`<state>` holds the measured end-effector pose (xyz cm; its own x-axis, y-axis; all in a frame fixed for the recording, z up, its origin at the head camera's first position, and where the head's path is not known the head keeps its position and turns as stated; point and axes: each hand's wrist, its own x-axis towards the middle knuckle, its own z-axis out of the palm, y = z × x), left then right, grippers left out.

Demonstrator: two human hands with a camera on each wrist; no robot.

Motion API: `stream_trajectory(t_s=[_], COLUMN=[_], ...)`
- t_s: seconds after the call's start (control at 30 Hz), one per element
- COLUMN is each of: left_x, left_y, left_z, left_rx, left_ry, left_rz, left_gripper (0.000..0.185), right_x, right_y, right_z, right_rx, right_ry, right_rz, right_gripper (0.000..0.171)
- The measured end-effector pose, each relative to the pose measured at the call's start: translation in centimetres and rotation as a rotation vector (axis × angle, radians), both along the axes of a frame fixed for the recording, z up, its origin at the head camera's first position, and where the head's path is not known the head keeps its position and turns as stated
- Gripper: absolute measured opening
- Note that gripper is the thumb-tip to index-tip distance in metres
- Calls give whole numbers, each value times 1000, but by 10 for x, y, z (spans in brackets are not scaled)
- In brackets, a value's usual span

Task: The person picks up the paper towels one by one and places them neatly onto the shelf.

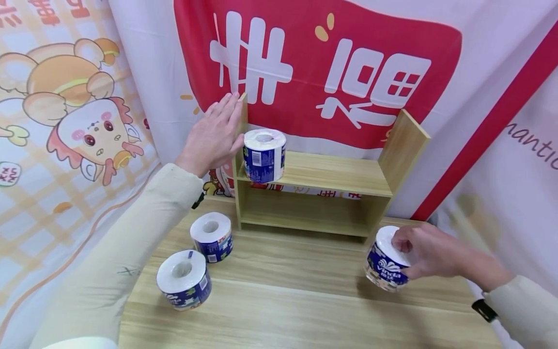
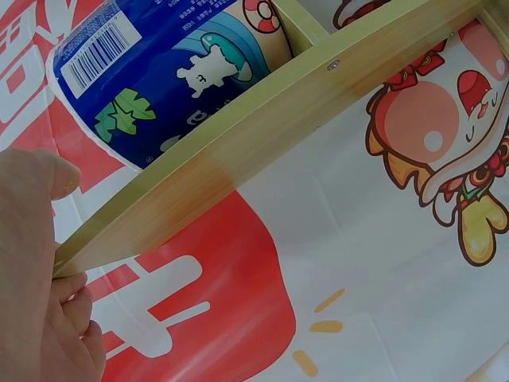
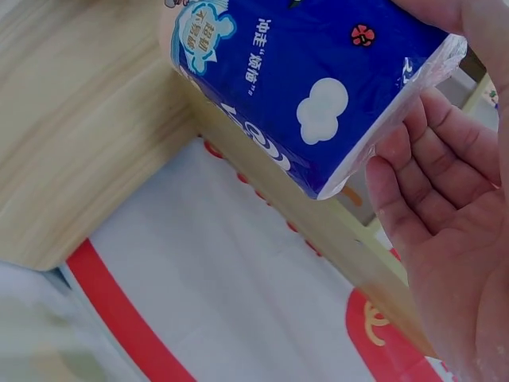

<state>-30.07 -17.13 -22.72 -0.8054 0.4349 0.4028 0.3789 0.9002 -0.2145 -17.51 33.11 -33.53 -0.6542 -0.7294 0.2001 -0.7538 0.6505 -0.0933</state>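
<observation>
Printed curtains hang behind a wooden table and shelf. The left hand, fingers straight, touches its left panel; the right hand grips a paper roll, axis roughly upright, just outside the shelf's front right corner.

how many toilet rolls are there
4: one roll on the upper shelf, two rolls on the table at left, one roll in the right hand.

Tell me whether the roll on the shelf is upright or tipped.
Upright: the roll stands on the upper shelf, its hole facing up in the head view.
</observation>
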Motion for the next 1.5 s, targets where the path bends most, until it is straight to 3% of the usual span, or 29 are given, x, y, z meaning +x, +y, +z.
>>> stream_trajectory(t_s=[0.37, 1.07, 1.5], left_x=[-1, -3, -3], left_y=[2, 0, 0], left_z=[0, 0, 0], left_rx=[-5, -3, -2], left_ry=[-10, 2, -15], left_rz=[2, -11, -12], left_gripper=[84, 84, 84], right_x=[-4, -7, -23], right_y=[-11, -46, -66], right_z=[27, 96, 134], right_rx=[8, 129, 160], right_ry=[10, -101, -108], right_rz=[44, -129, -205], right_gripper=[44, 48, 46])
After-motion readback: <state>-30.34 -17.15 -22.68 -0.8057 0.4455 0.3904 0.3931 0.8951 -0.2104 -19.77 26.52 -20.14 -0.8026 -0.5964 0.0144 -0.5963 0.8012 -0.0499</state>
